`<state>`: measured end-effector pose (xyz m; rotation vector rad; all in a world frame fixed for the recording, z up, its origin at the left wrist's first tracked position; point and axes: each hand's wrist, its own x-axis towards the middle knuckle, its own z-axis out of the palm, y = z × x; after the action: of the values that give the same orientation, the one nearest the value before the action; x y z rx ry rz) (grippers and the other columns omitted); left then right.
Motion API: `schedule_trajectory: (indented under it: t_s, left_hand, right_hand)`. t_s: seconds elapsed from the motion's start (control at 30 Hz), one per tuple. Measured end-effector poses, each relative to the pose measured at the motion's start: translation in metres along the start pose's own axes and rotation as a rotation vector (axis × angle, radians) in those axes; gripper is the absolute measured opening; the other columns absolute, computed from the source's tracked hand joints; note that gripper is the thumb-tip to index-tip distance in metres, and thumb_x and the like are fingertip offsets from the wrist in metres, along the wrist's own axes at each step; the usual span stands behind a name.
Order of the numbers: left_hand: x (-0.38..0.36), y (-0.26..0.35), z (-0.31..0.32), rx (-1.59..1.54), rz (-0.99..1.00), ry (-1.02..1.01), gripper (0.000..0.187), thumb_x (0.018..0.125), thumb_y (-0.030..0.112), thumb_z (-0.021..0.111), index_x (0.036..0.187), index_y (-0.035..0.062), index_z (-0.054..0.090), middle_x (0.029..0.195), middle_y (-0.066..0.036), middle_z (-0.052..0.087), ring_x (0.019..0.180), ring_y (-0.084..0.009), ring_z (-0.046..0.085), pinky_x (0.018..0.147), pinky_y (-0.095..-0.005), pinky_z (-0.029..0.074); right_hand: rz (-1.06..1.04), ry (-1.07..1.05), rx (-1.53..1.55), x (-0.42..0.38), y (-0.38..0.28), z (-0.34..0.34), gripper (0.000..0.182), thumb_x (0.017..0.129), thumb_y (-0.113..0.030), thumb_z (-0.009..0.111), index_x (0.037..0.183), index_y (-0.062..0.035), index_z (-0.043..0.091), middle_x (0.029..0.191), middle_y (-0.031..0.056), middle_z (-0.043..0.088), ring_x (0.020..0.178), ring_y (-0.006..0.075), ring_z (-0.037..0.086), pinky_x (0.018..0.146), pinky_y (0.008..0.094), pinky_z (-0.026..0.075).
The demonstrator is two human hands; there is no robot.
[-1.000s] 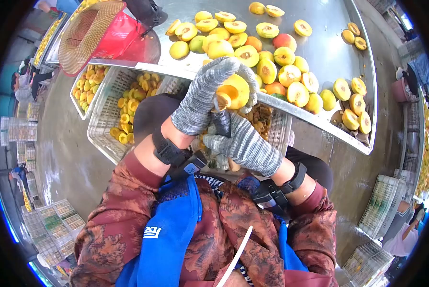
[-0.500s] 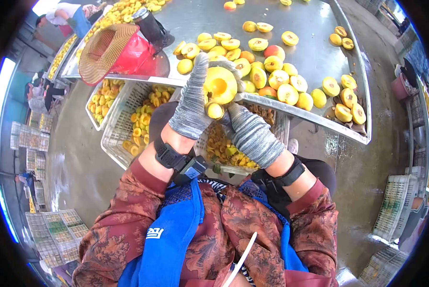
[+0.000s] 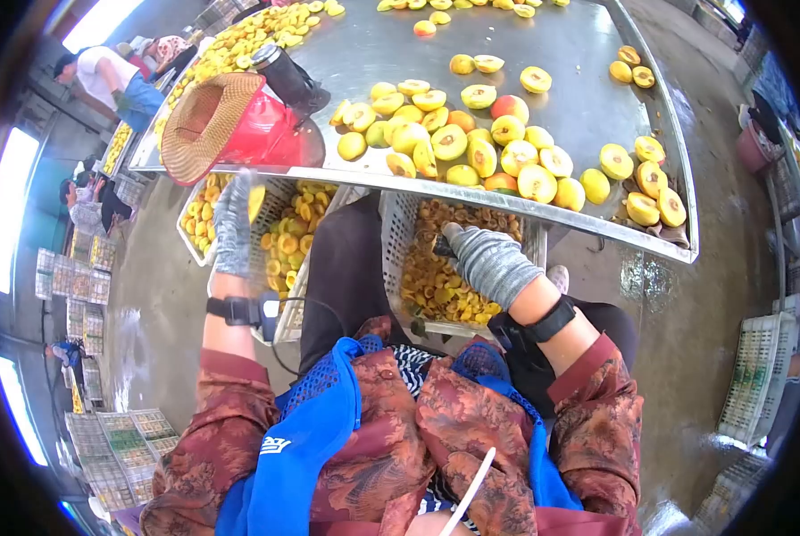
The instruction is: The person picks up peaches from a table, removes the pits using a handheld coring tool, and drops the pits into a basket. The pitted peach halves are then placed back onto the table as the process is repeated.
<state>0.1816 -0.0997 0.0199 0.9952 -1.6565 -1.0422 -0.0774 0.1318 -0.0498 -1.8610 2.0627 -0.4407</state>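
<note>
While the R hand [image 3: 494, 265] is closed round a dark tool [image 3: 444, 247], w/ only a short bit showing past the fingers, the L hand [image 3: 234, 228] is out over the crates on the person's L side, a yellow fruit piece [image 3: 256, 204] at its inner side; L is blurred, so can't tell if the fingers grip that piece or are loose on it. Both hands wear grey knit gloves, w/ black wristbands [image 3: 548, 323] just below the cuffs. R is above a white crate [image 3: 394, 230] btwn the knees, filled w/ brown & yellow scraps [image 3: 458, 286]. Under L, another crate [image 3: 286, 330] holds yellow fruit pcs [image 3: 286, 268]; a smaller crate [image 3: 190, 252] beside it, further L, has more of the same. Metal table [image 3: 587, 116] runs across ahead, raised rim along its near edge. Main pile of fruit [image 3: 481, 158], mostly halves w/ cut faces up, some whole-looking, sits mid-table close to that rim; smaller group [image 3: 650, 180] near the R corner, three pcs [image 3: 631, 68] farther up the R edge. Straw hat [image 3: 205, 125] leans on a red item [image 3: 262, 134] at the table's near L, black flask [image 3: 288, 79] just behind. Heap of yellow pcs [image 3: 248, 43] at far L of table; co-worker in white top [image 3: 105, 73] stands beyond, bent fwd. Stacked crates [image 3: 759, 375] on floor, far R.
</note>
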Motion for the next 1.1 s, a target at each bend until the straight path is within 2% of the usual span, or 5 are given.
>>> schedule_trajectory:
  t_s: [0.3,0.43,0.77,1.03,1.1]
  left_hand:
    - [0.025,-0.011,0.123,0.478,0.411,-0.508,0.041,0.07,0.009,0.064,0.109,0.0048,0.054,0.105,-0.013,0.058,0.096,-0.0225,0.056,0.081,-0.0322,0.044]
    - [0.043,-0.031,0.17,0.61,0.019,-0.886,0.038,0.07,0.0,0.06,0.107,0.0031,0.054,0.095,-0.006,0.056,0.087,-0.0127,0.052,0.075,-0.024,0.043]
    - [0.038,-0.036,0.165,-0.164,-0.296,-0.715,0.034,0.066,0.01,0.072,0.097,0.0052,0.059,0.087,-0.002,0.06,0.079,-0.0087,0.054,0.069,-0.0232,0.045]
    - [-0.01,0.013,0.171,-0.78,-0.399,-0.572,0.026,0.075,0.011,0.059,0.097,-0.0013,0.058,0.093,-0.007,0.06,0.086,-0.0143,0.058,0.078,-0.0268,0.047]
    - [-0.016,-0.013,0.176,-0.785,-0.335,-0.568,0.025,0.079,0.016,0.056,0.098,-0.0009,0.056,0.092,-0.008,0.06,0.087,-0.0153,0.058,0.079,-0.0274,0.047]
  right_hand:
    - [0.016,-0.034,0.127,0.012,-0.011,-0.009,0.029,0.077,-0.02,0.057,0.099,-0.0049,0.047,0.083,0.0184,0.058,0.077,0.035,0.058,0.065,0.0431,0.046]
    - [0.077,-0.006,0.205,0.017,-0.007,-0.018,0.027,0.076,-0.019,0.059,0.096,-0.0044,0.048,0.078,0.0178,0.057,0.073,0.0344,0.057,0.062,0.0416,0.045]
    - [0.163,0.389,0.693,0.039,-0.001,-0.009,0.032,0.072,-0.017,0.069,0.087,-0.0002,0.046,0.066,0.0047,0.048,0.057,0.0153,0.044,0.054,0.0304,0.039]
    - [0.214,0.282,0.665,0.049,-0.02,-0.013,0.034,0.072,-0.019,0.065,0.095,-0.0017,0.047,0.076,0.0179,0.054,0.073,0.0345,0.055,0.066,0.0394,0.045]
    - [0.185,0.327,0.684,0.048,-0.023,-0.004,0.033,0.072,-0.017,0.066,0.095,-0.0015,0.047,0.074,0.0137,0.054,0.069,0.0283,0.053,0.063,0.0372,0.044]
